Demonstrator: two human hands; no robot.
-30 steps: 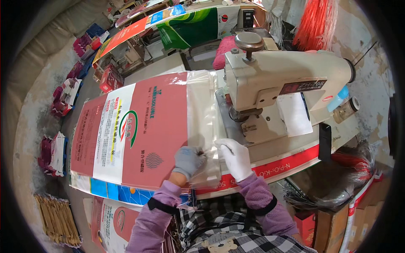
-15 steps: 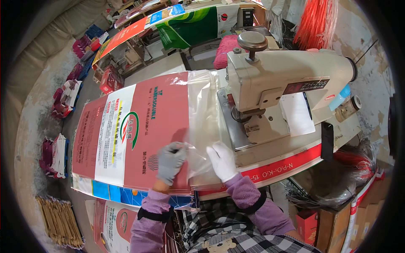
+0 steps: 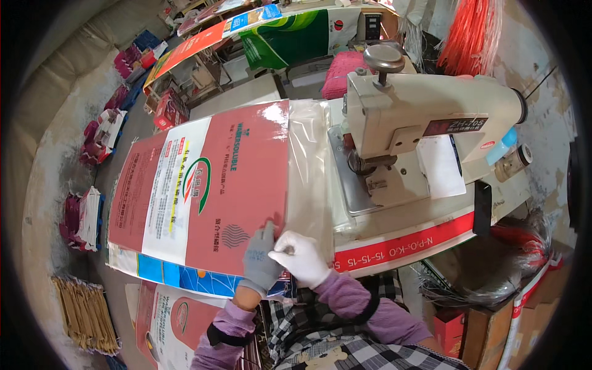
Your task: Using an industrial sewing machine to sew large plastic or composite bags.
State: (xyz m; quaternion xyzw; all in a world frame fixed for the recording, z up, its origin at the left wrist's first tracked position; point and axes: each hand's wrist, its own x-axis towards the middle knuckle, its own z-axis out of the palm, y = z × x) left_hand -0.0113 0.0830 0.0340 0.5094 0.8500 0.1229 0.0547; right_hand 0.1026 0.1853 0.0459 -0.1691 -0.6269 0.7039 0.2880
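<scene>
A stack of dark red and white printed sacks point(image 3: 253, 179) lies on the table in front of me. A clear plastic liner point(image 3: 308, 160) sticks out past the right edge of the top sack. My left hand point(image 3: 261, 259), in a grey glove, rests on the sack's near right corner with its fingers stretched out. Right beside it, my right hand point(image 3: 302, 258) in a white glove has its fingers curled in over the edge between sack and liner. What those fingers hold, if anything, is hidden.
A cream sewing machine point(image 3: 425, 123) with a metal plate stands right of the sacks. Red and white strands point(image 3: 472, 37) hang behind it. Folded sack bundles point(image 3: 83, 219) sit at the left, and more printed sacks point(image 3: 176, 320) lie below the table's near edge.
My right hand has moved left, from the lifted liner to beside my left hand. My left hand has dropped lower and straightened its fingers. The liner now lies flatter.
</scene>
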